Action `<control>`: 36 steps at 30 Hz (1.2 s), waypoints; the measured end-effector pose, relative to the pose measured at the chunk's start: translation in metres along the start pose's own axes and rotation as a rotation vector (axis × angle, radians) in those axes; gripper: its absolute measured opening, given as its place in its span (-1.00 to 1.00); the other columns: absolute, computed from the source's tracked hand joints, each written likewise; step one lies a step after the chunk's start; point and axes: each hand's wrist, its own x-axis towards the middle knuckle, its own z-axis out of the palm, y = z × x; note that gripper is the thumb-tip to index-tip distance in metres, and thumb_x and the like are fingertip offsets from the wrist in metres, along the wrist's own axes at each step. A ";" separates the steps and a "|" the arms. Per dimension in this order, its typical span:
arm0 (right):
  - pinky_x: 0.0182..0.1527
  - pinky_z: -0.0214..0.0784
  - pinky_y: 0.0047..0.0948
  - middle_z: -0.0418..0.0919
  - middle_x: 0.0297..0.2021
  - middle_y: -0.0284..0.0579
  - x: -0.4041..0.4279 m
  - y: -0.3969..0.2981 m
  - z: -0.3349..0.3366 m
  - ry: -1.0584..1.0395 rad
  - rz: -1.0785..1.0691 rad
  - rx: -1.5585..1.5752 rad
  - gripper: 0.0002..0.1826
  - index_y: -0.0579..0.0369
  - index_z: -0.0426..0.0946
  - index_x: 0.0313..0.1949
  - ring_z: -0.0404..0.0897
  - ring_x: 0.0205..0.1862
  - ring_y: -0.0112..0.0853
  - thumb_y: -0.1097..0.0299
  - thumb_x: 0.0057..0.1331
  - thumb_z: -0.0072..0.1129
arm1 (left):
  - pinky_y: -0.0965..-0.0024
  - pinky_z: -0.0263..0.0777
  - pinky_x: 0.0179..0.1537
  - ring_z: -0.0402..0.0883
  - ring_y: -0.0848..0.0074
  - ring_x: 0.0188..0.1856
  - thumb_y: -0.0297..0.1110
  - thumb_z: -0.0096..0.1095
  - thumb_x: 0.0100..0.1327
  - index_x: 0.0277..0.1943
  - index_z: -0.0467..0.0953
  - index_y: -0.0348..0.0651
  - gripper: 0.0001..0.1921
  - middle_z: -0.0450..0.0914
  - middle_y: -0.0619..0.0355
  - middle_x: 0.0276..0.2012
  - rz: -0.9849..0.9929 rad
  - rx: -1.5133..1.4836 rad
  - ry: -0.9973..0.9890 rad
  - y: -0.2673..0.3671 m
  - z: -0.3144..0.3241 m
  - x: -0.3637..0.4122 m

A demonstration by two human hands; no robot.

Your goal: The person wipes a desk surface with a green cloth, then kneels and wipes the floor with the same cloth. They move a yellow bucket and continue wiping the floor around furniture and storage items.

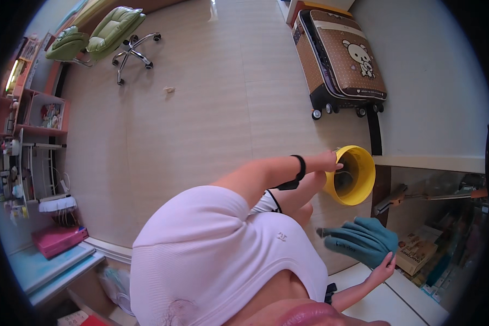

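Near the right of the head view, my left hand (333,161) grips the near rim of a yellow bucket (364,177), thumb inside and fingers outside. Something dark lies within the bucket, too shaded to name. Lower right, my right hand (385,269) holds one end of a folded teal cloth (362,240), which bears small dark writing and hangs out over the floor. The cloth and the bucket are apart.
A brown polka-dot suitcase (346,53) stands by the wall at the upper right. A squeegee (391,199) and a cardboard box (417,250) are beyond the doorway at right. A green swivel chair (116,30) and a scrap (169,89) are at upper left.
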 end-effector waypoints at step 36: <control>0.05 0.40 -0.31 0.72 -0.08 -0.20 0.036 0.032 0.105 -0.126 -0.331 0.050 -0.64 0.06 0.66 0.12 0.49 -0.04 -0.27 0.45 0.33 0.30 | 0.15 0.50 0.19 0.59 0.19 0.18 -0.33 0.18 0.35 0.27 0.46 -0.18 -0.55 0.53 0.09 0.23 -0.743 -0.814 0.325 -0.269 -0.216 -0.177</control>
